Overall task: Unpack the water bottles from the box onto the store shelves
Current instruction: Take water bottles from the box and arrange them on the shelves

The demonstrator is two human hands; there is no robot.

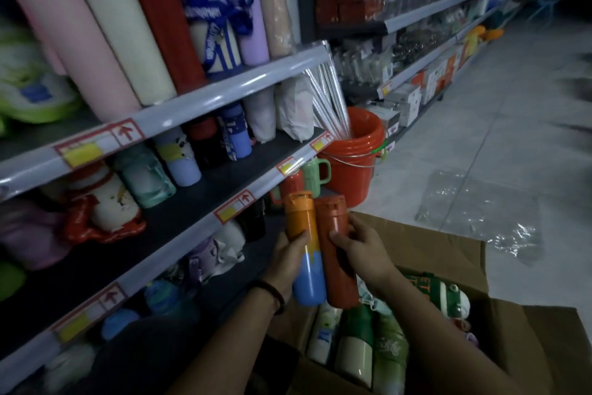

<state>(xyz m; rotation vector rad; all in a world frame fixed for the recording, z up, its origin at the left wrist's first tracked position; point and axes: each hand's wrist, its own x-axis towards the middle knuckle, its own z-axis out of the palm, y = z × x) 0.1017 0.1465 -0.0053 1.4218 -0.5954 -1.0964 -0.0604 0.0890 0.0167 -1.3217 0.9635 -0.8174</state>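
Closest in, the open cardboard box (544,346) holds green and white bottles (389,349) lying packed together. A green wrapper (423,282) among them shows pale letters, of which only "ET" can be read.

Just above the box, the left hand (288,258) curls round an orange-and-blue bottle (299,215), thumb across its front. The right hand (362,250) grips a red bottle (341,279) at mid-body. The two bottles touch side by side, caps pointing at the shelves.

The shelf rail (179,245) carries price tags (234,207) with yellow patches and red arrows; any print is blurred. Beyond stands a red bucket (352,173). Higher up, a blue strap (213,39) bears white lettering too smeared to read.
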